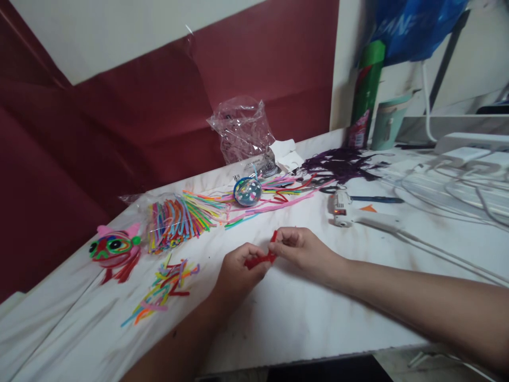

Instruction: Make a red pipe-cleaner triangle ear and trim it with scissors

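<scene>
Above the front part of the white table, my left hand (243, 266) is closed round a red pipe cleaner (260, 260). My right hand (296, 246) pinches the same red piece at its upright end, just beside the left. The fingers hide part of the piece. Beyond the hands lies a clear ball with coloured dots (247, 192). To the left, a plastic bag of many-coloured pipe cleaners (175, 220) spills toward the ball. Nearer me is a loose pile of short cut pipe cleaner pieces (165, 292).
A decorated animal figure (115, 246) stands at the far left. To the right lies a white glue gun (344, 209) with its cord. Behind are purple strands (338, 164), a crumpled clear bag (242, 130), a green spray can (366, 90), a pale green cup (389, 122) and white cables (445, 185).
</scene>
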`<control>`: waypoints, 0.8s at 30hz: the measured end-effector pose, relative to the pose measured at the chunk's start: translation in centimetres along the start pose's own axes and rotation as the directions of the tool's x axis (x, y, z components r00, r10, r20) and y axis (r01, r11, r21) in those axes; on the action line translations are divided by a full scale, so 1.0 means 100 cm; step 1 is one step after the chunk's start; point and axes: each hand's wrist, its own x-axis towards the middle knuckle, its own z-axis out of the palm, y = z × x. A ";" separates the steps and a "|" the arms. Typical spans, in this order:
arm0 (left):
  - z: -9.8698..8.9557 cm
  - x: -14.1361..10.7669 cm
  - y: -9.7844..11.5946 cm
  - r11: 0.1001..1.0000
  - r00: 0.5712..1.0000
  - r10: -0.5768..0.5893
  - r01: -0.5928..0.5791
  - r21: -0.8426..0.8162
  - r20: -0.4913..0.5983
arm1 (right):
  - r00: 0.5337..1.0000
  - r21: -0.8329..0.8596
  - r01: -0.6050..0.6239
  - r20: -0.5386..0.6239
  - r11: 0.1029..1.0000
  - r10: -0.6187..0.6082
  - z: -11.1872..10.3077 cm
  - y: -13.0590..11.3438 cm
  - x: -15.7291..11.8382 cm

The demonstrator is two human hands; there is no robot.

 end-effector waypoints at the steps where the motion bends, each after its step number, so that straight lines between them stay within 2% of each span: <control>1: 0.000 -0.001 0.001 1.000 1.000 0.012 -0.012 0.014 -0.009 | 1.000 0.003 -0.002 -0.002 1.000 0.002 0.000 0.000 0.000; 5: -0.001 -0.005 0.004 0.965 0.979 0.187 -0.168 0.202 -0.084 | 0.999 0.044 -0.036 -0.010 0.998 0.036 0.000 -0.001 0.000; 9: -0.001 -0.005 0.006 0.896 0.924 0.380 -0.355 0.268 -0.048 | 0.997 0.136 -0.077 0.006 0.988 0.077 0.001 0.001 0.002; 13: -0.001 -0.003 0.006 0.861 0.900 0.436 -0.415 0.295 -0.007 | 0.989 0.260 -0.147 0.051 0.954 0.139 0.002 0.005 0.005; 16: -0.005 0.000 0.007 0.896 0.941 0.330 -0.287 0.339 -0.075 | 0.988 0.284 -0.153 0.051 0.947 0.144 0.001 0.004 0.005; 19: -0.014 0.006 0.010 0.937 0.967 0.161 -0.087 0.338 -0.199 | 0.996 0.156 -0.092 0.013 0.983 0.091 -0.001 -0.002 0.004; 24: -0.026 0.016 0.015 0.941 0.940 0.013 0.103 0.321 -0.342 | 0.995 -0.048 0.081 -0.048 0.996 -0.084 -0.012 -0.025 0.003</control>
